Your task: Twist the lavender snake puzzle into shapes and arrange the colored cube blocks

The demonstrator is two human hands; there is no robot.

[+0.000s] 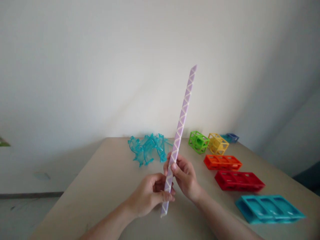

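**Purple strip held upright in both hands**

The left hand [150, 195] and the right hand [185, 176] hold a long purple strip [181, 123] with a pale zigzag pattern above the table [105, 173]. The fingers [167, 196] of both hands are clamped on its lower part. It stands almost upright, tilted to the right. No writing is readable on it.
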